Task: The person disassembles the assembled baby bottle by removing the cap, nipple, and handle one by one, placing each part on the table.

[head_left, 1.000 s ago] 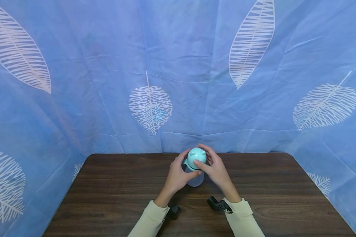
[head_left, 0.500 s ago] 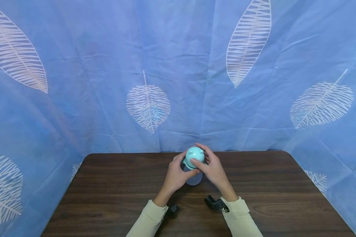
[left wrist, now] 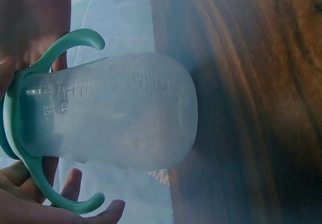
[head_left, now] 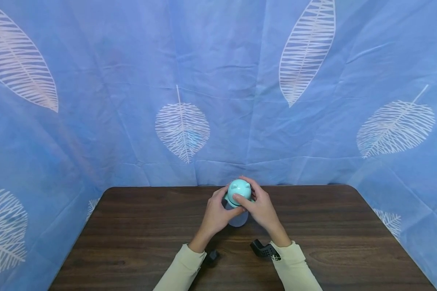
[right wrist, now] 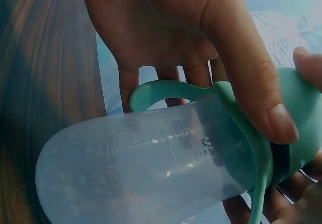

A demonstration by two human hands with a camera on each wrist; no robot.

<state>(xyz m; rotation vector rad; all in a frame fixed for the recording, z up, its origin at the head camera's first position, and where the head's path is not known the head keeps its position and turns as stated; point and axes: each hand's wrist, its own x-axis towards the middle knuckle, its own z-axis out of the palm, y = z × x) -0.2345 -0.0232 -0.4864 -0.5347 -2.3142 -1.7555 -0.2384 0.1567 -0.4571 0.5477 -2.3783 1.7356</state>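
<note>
A baby bottle (head_left: 238, 220) stands upright between the two hands, with a cloudy, see-through body. On top sits a teal domed cap (head_left: 239, 190) with small ear-like bumps. The left hand (head_left: 215, 212) grips the bottle at its neck from the left. From the right, the right hand (head_left: 261, 208) holds the cap, thumb pressed on its near side and fingers wrapped behind. Two curved teal handles (left wrist: 68, 204) stick out from the collar in the left wrist view. Raised measuring marks run along the bottle's body (right wrist: 126, 163) in the right wrist view. A dark ring (right wrist: 280, 162) shows beneath the cap.
The dark wood table (head_left: 138, 238) ends at a back edge just behind the bottle. A blue cloth with white leaf prints (head_left: 225, 129) hangs around the far side and both sides. Black devices (head_left: 264, 249) are strapped at both wrists.
The head view has shifted slightly. Both hands keep their hold on the bottle and cap, with no clear movement between them.
</note>
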